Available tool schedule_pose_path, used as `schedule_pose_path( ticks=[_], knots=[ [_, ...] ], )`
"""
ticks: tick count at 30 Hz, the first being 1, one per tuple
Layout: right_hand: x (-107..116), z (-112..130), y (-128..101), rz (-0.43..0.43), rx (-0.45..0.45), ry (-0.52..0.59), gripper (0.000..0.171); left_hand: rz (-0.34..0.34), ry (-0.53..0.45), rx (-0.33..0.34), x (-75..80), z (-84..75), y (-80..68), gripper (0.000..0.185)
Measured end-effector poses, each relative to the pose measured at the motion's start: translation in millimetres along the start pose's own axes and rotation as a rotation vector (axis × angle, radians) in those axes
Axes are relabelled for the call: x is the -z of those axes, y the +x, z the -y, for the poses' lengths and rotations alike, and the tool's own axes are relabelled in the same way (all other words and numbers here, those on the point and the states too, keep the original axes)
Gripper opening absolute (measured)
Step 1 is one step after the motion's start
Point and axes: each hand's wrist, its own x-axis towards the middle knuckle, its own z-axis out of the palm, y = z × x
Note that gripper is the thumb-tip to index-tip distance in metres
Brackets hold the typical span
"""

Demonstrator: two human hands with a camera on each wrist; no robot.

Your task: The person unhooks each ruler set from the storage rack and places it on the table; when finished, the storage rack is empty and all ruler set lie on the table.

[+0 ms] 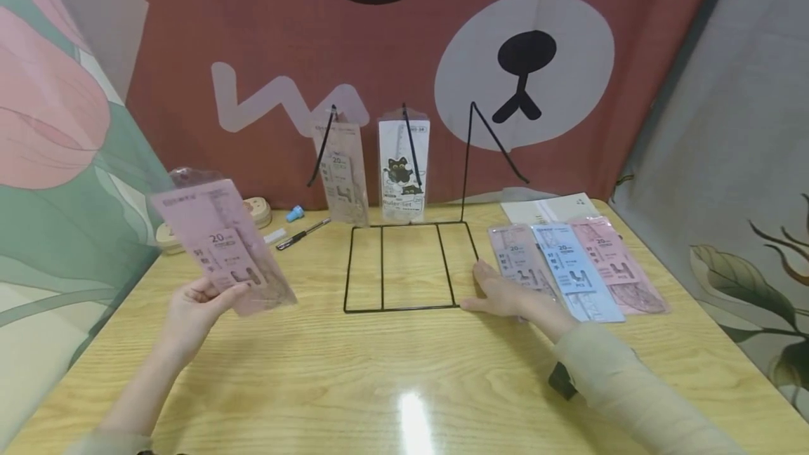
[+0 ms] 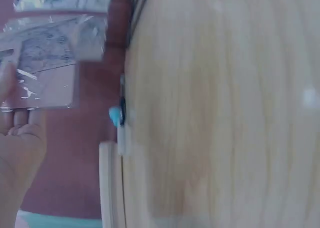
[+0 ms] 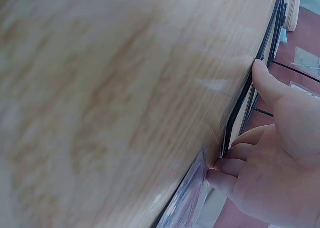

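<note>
At the left of the head view my left hand (image 1: 201, 302) pinched a pink ruler pack (image 1: 222, 244) by its lower edge, holding it tilted up off the desk (image 1: 392, 385) so its label faced me. My right hand (image 1: 505, 293), fingers nearly flat and gripping nothing, rested at mid-frame against the black wire rack (image 1: 404, 265), apparently steadying it, with its fingertips on the nearest of three packs (image 1: 575, 269) laid side by side.

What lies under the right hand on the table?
The right hand rests on the near end of a grey-pink packaged ruler set, beside the black wire rack base. The pack's near end is covered by the fingers.
</note>
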Motion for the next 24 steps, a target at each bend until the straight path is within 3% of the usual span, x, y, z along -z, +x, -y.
schedule_pose_path(
  ticks=[4,8,16,21,24],
  knots=[
    [0,-1,0,-0.004,-0.009,0.000,0.092,0.071,0.193,0.212,5.0,9.9,13.9,0.042],
    [-1,0,1,-0.004,-0.012,0.002,0.093,0.159,0.282,0.360,-7.4,14.1,31.2,0.054],
    [-1,-2,2,-0.006,-0.006,-0.003,0.094,0.254,0.484,0.455,-39.8,14.7,64.2,0.045],
    [-1,-2,1,-0.008,-0.002,0.000,0.094,0.246,0.530,0.525,-50.9,17.9,71.7,0.037],
    [0,-2,1,-0.002,-0.006,0.000,0.094,0.221,0.547,0.524,-52.7,16.4,71.3,0.035]
  ],
)
